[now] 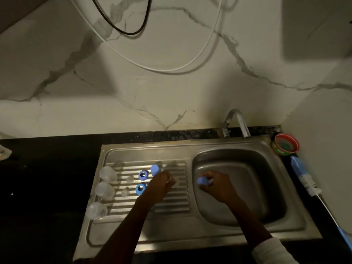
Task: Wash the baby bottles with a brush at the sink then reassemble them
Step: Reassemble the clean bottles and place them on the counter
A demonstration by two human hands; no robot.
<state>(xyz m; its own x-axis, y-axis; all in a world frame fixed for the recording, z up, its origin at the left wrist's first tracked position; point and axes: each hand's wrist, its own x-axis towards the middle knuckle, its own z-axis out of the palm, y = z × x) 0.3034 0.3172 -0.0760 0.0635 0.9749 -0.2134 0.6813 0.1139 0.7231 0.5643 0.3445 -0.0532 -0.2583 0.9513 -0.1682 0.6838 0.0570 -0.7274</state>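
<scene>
Three clear bottle bodies (107, 173) stand in a column at the left of the steel drainboard (171, 221). Two clear nipples (130, 179) lie beside them. Two blue collar rings (142, 175) and a blue cap (155, 169) sit mid-board. My left hand (161, 185) hovers over the drainboard, fingers curled round something small and pale that I cannot make out. My right hand (215, 184) grips a blue bottle part (202, 181) over the left side of the sink basin (257, 187).
The tap (238, 121) stands behind the basin; no water is visible. A red-rimmed bowl (286, 144) sits at the back right corner. A blue-handled bottle brush (302, 174) lies on the black counter right of the sink. Cables hang on the marble wall.
</scene>
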